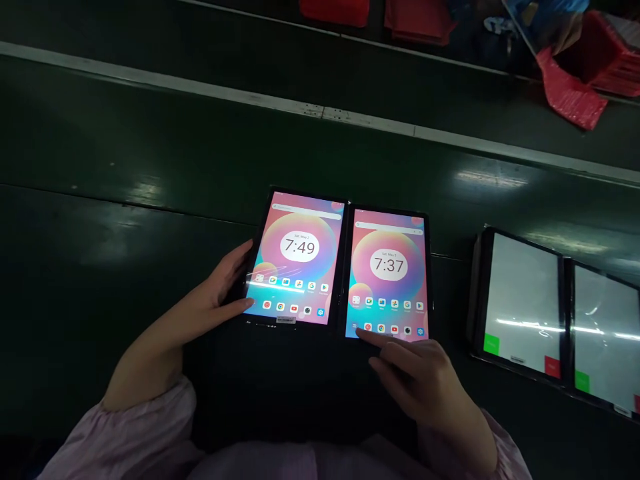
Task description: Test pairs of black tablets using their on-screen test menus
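Left hand (223,290) clamps the 7:49 tablet (300,257); right hand (423,370), fingers apart, stretches its index onto the 7:37 tablet (389,267).

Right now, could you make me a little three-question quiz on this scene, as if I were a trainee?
1. True or false: the 7:49 tablet lies to the right of the 7:37 tablet.
2. Which hand points at the 7:37 tablet's lower-left corner?
3. Fill in: the pale-screened tablets show green squares and ____ squares.
Key: 1, false; 2, the right hand; 3, red.
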`<state>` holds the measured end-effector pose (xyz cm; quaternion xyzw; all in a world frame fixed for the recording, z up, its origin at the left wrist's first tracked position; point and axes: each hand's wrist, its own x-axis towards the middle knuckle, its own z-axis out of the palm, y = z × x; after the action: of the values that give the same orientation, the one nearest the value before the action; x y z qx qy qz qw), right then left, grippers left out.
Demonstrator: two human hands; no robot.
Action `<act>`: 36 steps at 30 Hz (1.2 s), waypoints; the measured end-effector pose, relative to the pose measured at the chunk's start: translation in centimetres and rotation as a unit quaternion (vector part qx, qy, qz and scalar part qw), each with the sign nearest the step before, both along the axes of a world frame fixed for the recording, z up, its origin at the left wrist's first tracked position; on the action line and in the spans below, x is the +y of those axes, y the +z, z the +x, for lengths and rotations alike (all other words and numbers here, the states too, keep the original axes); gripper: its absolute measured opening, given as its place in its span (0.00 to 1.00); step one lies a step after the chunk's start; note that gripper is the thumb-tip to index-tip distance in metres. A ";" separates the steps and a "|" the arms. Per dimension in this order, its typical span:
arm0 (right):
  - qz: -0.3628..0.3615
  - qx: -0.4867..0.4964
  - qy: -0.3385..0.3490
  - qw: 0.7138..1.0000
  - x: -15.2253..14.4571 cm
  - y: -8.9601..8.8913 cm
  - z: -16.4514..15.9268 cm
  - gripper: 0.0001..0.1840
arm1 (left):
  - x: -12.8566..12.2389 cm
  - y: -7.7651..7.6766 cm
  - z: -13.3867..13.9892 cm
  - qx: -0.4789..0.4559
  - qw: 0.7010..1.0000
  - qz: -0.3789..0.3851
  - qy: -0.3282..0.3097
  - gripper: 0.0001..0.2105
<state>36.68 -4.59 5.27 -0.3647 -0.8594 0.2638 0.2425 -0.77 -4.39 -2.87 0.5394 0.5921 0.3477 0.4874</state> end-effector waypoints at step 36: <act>0.198 -0.117 -0.258 0.938 5.4 -3.7 4.5 0.15 | 0.7 0.8 0.5 0.000 0.986 -0.062 0.158 0.39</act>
<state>41.14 0.79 1.52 -0.5467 -0.7931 -0.0277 0.2672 -0.31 -3.68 -2.06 0.4079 0.6902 0.3832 0.4586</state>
